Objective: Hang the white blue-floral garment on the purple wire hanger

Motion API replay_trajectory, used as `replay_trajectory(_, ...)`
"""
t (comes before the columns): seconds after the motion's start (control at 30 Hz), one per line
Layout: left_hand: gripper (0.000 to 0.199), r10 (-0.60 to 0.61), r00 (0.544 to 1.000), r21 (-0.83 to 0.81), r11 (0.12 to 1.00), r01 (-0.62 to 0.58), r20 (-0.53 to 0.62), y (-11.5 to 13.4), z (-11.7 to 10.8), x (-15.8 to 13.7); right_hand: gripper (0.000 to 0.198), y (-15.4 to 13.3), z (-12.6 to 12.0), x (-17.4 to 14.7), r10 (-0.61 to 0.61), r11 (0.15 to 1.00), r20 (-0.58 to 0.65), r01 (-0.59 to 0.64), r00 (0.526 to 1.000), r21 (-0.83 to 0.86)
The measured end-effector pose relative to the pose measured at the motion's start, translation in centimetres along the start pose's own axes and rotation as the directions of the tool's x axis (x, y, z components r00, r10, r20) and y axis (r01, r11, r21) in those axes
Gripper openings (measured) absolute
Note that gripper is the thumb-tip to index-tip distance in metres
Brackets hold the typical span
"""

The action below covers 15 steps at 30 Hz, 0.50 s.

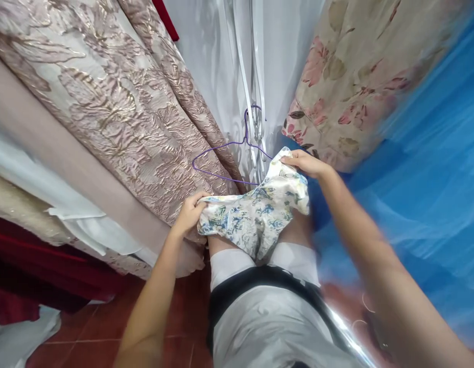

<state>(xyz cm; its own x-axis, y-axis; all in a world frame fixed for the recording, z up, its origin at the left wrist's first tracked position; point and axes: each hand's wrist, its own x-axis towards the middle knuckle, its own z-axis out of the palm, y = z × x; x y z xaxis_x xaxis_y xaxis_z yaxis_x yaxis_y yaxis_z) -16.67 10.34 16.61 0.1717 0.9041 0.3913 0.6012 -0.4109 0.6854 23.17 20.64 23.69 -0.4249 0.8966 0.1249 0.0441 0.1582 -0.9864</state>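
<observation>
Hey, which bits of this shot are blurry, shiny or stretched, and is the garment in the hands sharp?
Head view: blue fabric smeared at right; head view: right forearm stretched and soft toward the corner; head view: pink brocade glinting, shiny bar streaked with glare; head view: blue-flowered garment fairly sharp, its print readable.

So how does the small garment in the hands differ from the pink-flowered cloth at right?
The small garment shows mostly blue flowers; the pink-flowered cloth has larger pink blooms. The small garment is spread between the left hand and right hand; the pink-flowered cloth hangs unheld. Both are floral.
</observation>
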Motion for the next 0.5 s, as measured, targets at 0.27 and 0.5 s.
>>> replay_trajectory(0.27,0.027,0.052,0.984,0.529,0.847,0.047,-0.17,-2.9,-4.3,8.2,0.038,-1.1,0.5,-2.1,0.097,0.982,0.0,-0.095,0.995,0.165)
replay_trajectory(0.5,0.019,0.243,0.877,0.126,0.97,-0.21,-0.414,0.5,-1.6,16.8,0.028,-0.7,0.2,-1.6,0.154,0.969,-0.021,-0.147,0.988,0.199)
